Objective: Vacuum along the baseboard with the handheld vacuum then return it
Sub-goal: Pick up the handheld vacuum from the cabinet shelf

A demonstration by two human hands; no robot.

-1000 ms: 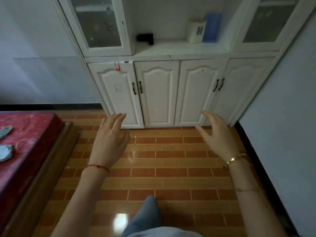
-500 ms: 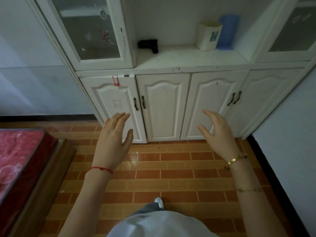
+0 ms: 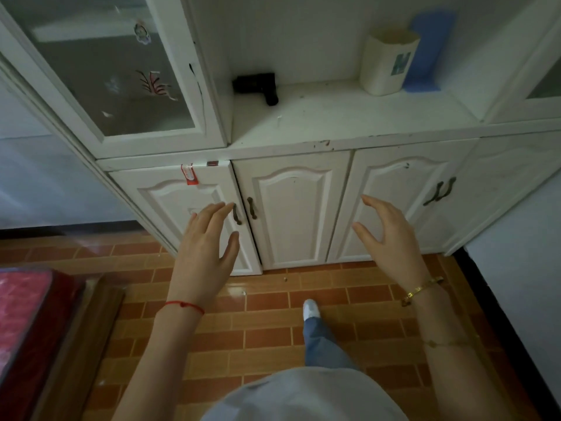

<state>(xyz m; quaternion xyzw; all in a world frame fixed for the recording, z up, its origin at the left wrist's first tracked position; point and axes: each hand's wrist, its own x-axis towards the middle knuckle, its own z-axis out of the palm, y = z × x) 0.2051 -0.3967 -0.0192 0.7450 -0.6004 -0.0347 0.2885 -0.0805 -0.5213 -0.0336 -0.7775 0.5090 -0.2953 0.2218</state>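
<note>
- Left hand [image 3: 203, 253]: raised in front of the body, back of the hand toward the camera, fingers straight and slightly spread. It holds nothing. A red string bracelet [image 3: 184, 305] sits on its wrist.
- Right hand [image 3: 391, 235]: raised at the same height, fingers loosely extended, thumb apart from them. It holds nothing. A gold bracelet [image 3: 422, 290] sits on its wrist.
- Handheld vacuum [image 3: 258, 86]: a small black unit lying on the open shelf [image 3: 349, 117] of the white cabinet, above and beyond both hands, nearer to the left hand's side. It is well apart from both hands and touched by neither.
- Cream container [image 3: 387, 63] and blue object [image 3: 428, 50]: they stand on the same shelf, above the right hand, just beside each other at the back corner.
- Lower cabinet doors [image 3: 291, 214]: closed, directly behind both hands. The left fingertips appear in front of a dark door handle [image 3: 236, 214]; contact cannot be determined.
- Glass door [image 3: 100, 65]: above the left hand, closed.
- Tiled floor [image 3: 267, 326]: below both hands, with one white shoe [image 3: 311, 308] between the wrists.
- Black baseboard [image 3: 491, 299]: runs along the wall to the outer side of the right forearm.
- Red mattress [image 3: 21, 326]: low, to the outer side of the left forearm.
</note>
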